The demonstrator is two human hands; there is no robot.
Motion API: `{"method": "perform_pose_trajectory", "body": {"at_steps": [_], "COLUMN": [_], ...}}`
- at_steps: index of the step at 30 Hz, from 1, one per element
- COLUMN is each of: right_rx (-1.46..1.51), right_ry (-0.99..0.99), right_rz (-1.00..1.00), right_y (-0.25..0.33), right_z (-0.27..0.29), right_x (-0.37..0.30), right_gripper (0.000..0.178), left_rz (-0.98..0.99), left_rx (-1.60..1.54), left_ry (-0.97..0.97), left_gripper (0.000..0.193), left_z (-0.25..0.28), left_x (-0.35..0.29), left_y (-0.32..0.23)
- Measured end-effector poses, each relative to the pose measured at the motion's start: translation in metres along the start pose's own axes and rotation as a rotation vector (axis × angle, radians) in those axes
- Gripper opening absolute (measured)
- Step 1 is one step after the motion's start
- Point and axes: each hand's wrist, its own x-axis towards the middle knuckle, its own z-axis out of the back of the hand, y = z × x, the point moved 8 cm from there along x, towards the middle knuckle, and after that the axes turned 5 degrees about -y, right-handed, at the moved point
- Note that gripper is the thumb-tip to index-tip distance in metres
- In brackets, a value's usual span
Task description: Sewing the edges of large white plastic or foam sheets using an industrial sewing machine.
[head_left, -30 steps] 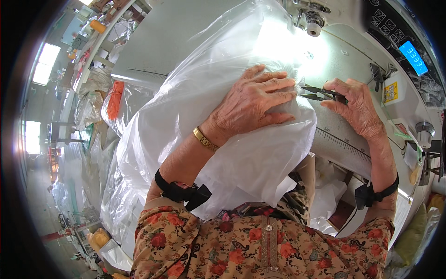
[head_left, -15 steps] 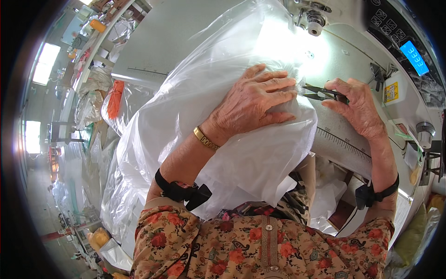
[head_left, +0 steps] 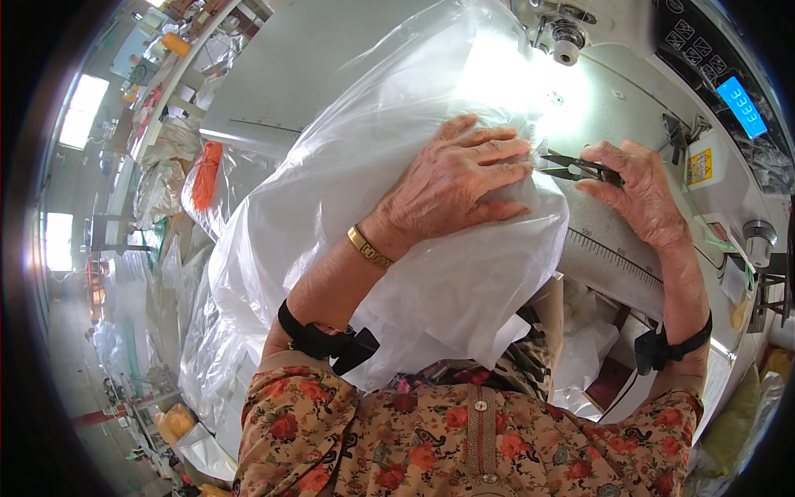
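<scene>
On the white sewing table [head_left: 348,58], the left hand [head_left: 451,186] is laid flat with fingers spread across a bulging clear plastic bag [head_left: 348,207], pressing it down. Just to its right, a pair of small black snips [head_left: 571,167] is pinched in the right hand [head_left: 633,190], fingers curled around the handles, the blades pointing toward the left fingertips and the edge of the bag. Whether the blades touch the plastic cannot be told.

A gold bracelet [head_left: 369,247] is worn on the left wrist, and black straps [head_left: 327,341] are wrapped around both forearms. A ruler scale [head_left: 617,257] is printed along the table edge under the right wrist. The sewing machine head [head_left: 580,33] is seen above the hands, with a blue lit display [head_left: 743,106] and a yellow label [head_left: 700,166] to the right.

The bag is thin, crinkled and see-through, brightly lit near the machine, and is draped from the table down over the lap onto a floral blouse [head_left: 464,439]. Its lower part is hidden behind the left arm and blouse.

More plastic bags [head_left: 157,190] and an orange object [head_left: 204,174] are piled at the far left, too bent by the lens to make out well.
</scene>
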Motion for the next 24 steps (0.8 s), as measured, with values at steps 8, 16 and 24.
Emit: {"method": "perform_pose_trajectory", "body": {"at_steps": [8, 16, 24], "right_rx": [-0.026, 0.06, 0.066], "right_ry": [-0.11, -0.023, -0.064], "right_rz": [0.159, 0.013, -0.019], "right_y": [0.013, -0.002, 0.003], "right_z": [0.004, -0.007, -0.01], "right_x": [-0.003, -0.001, 0.001], "right_gripper": [0.037, 0.038, 0.038], "left_rz": [-0.006, 0.011, -0.002], "left_rx": [-0.008, -0.001, 0.008], "left_ry": [0.001, 0.006, -0.013], "left_gripper": [0.042, 0.043, 0.043], "left_z": [0.0, -0.001, 0.0], "left_x": [0.0, 0.0, 0.007], "left_y": [0.0, 0.001, 0.005]}}
